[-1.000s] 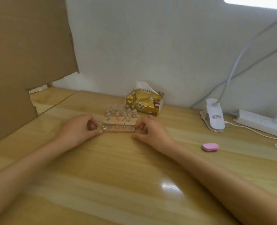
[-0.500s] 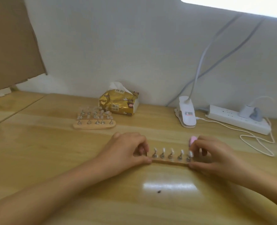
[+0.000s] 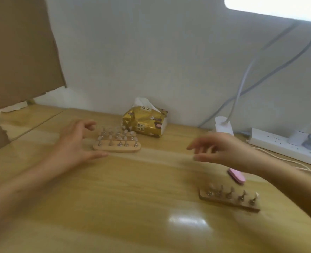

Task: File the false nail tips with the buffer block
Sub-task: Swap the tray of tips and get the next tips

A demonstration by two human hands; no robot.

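Nail tips (image 3: 231,193) stand five on your near strip (image 3: 229,202), one buffer block (image 3: 236,176) just behind, your left hand (image 3: 74,143) and right hand (image 3: 224,150) both empty, fingers (image 3: 204,158) spread.

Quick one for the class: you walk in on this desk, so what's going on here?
A person works bare-handed at a wooden table. The left hand is open beside the far rack of nail tips. The right hand hovers open above the table, holding nothing. The pink buffer lies untouched next to a near strip of five tips. No filing is under way.
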